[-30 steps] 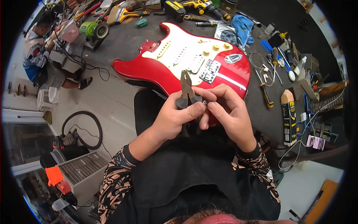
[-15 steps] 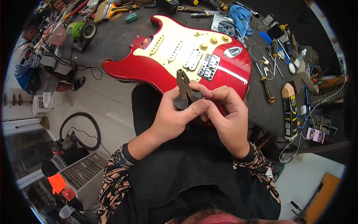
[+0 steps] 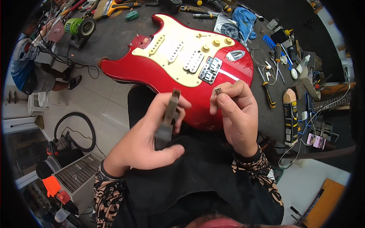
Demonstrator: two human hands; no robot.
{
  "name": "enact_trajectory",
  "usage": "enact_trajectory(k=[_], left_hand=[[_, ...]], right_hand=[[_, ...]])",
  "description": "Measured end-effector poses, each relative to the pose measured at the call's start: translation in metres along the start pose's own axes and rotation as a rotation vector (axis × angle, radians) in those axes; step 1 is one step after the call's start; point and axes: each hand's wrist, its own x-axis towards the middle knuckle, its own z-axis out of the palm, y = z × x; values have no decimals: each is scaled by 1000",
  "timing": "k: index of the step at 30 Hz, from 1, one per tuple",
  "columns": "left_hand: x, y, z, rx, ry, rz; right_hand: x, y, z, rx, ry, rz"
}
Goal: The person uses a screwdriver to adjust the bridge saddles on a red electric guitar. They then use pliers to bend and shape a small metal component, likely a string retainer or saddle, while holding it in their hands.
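Note:
A red electric guitar body [image 3: 125, 68] with a cream pickguard [image 3: 178, 32] lies on the dark bench in front of me. My left hand [image 3: 138, 138] is wrapped loosely round a pair of pliers [image 3: 172, 108], jaws pointing up and thumb sticking out to the side. My right hand [image 3: 240, 114] pinches a small metal block [image 3: 218, 91] between thumb and forefinger, just off the guitar's near edge. Close beyond it is the chrome bridge [image 3: 210, 70]. Motion blurs the pliers' handles a little.
Screwdrivers [image 3: 270, 97], cables and a tall yellow-and-black box [image 3: 291, 117] lie along the right of the bench. A green bench grinder [image 3: 74, 26] stands far left. Another person [image 3: 28, 68] is at the left edge. A vacuum hose [image 3: 93, 133] curves over the floor.
My hands have come apart. The left, with the pliers, has moved left and turned; the right has lifted slightly, bringing the small metal block into sight.

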Motion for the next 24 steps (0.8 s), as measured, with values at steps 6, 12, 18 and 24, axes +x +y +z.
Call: enact_trajectory(k=[6, 12, 18, 24], left_hand=[[10, 5, -20, 958, 322, 414], [24, -3, -12, 1278, 326, 419], [28, -9, -11, 1294, 304, 434], [30, -15, -9, 1261, 298, 438]], right_hand=[[1, 4, 10, 229, -54, 98], [-3, 10, 19, 247, -111, 95], [-6, 9, 19, 198, -144, 61], [-8, 11, 16, 177, -158, 61]])
